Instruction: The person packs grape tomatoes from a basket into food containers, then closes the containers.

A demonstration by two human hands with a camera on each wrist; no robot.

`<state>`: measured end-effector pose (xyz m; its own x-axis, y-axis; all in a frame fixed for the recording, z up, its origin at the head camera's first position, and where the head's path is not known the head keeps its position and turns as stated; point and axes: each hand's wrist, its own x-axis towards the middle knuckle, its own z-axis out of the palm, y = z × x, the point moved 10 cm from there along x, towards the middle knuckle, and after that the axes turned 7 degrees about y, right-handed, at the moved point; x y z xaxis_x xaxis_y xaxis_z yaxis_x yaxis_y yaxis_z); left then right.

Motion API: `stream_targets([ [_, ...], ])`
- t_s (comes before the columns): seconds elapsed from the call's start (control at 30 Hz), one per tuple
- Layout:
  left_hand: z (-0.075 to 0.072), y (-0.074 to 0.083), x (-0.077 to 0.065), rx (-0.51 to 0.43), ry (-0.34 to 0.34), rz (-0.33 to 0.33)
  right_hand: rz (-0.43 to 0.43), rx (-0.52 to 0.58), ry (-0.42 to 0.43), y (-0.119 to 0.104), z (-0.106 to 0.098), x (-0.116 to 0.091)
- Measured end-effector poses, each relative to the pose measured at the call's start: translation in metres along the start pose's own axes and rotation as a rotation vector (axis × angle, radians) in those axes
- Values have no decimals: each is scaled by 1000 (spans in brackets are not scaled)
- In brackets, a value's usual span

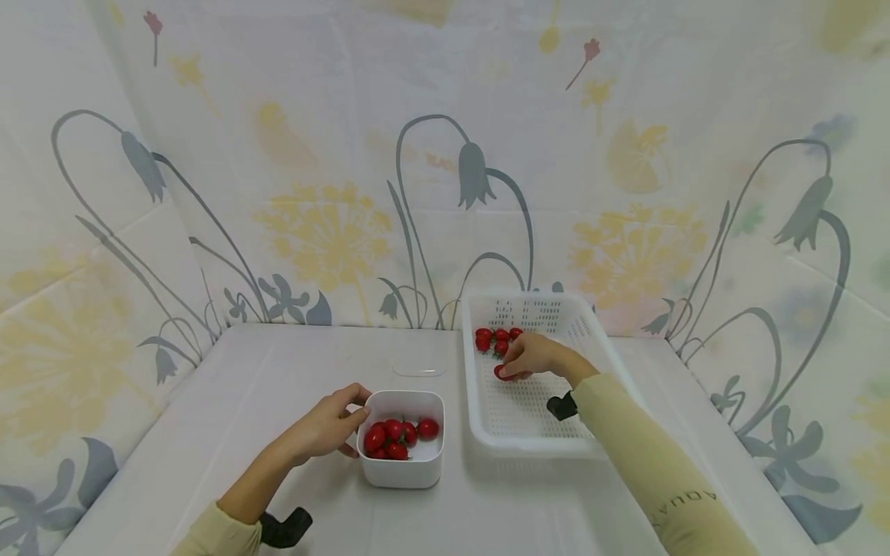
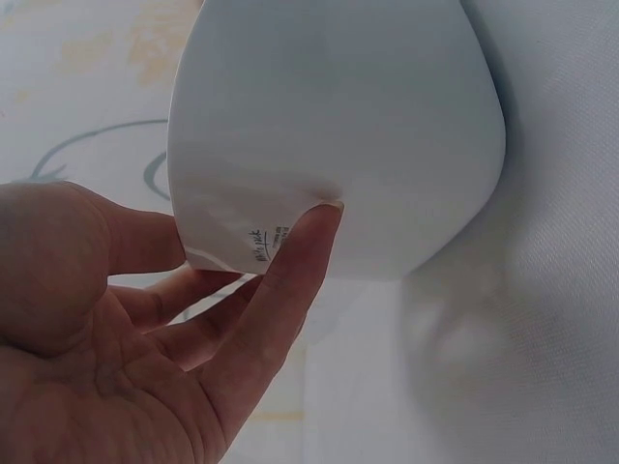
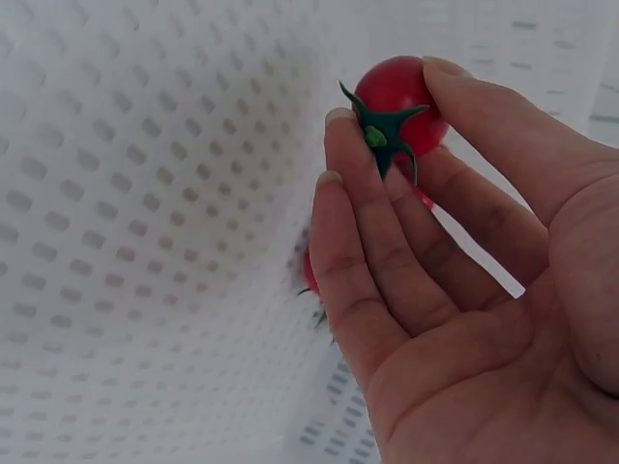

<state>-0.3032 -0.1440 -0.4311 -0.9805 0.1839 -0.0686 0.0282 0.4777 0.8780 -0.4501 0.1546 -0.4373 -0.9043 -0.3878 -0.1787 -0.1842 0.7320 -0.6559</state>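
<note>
White table, tomatoes in box and basket

You hold one glossy, round red tomato, green calyx attached, in your right grip, inside the white perforated basket. Further tomatoes cluster toward its far left corner. Your left grip holds the upright white box, containing several loose tomatoes.

**Inside a Makeshift Booth**

I am working in what is looking like a makeshift recording booth: flower-printed cloth is hanging around three sides, its creases showing, and a white table is filling the space between. I am wearing black wrist gear. The cloth is hiding any room beyond.
</note>
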Motion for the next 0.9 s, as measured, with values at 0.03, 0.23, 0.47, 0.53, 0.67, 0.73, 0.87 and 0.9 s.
stream_targets([
  [0.03, 0, 0, 0, 2, 1, -3, -11, 7, -7, -4, 1, -2],
  [0.23, -1, 1, -1, 11, 3, -2, -79, 36, -45, -24, 3, -11],
  [0.47, -1, 2, 0, 10, 4, 6, -155, 45, -74, -49, 7, -21],
  [0.53, -1, 2, 0, 9, 4, 2, -160, 49, -82, -54, 8, -24],
  [0.67, 0, 2, 0, 2, -1, 5, -162, 45, -92, -57, 9, -27],
  [0.73, 0, 2, -1, 1, -3, 6, -160, 41, -96, -58, 9, -29],
  [0.87, 1, 3, -2, -3, -7, 1, -161, 56, -108, -63, 8, -35],
  [0.9, 1, 3, -2, -5, -8, 1, -160, 62, -109, -64, 7, -37],
])
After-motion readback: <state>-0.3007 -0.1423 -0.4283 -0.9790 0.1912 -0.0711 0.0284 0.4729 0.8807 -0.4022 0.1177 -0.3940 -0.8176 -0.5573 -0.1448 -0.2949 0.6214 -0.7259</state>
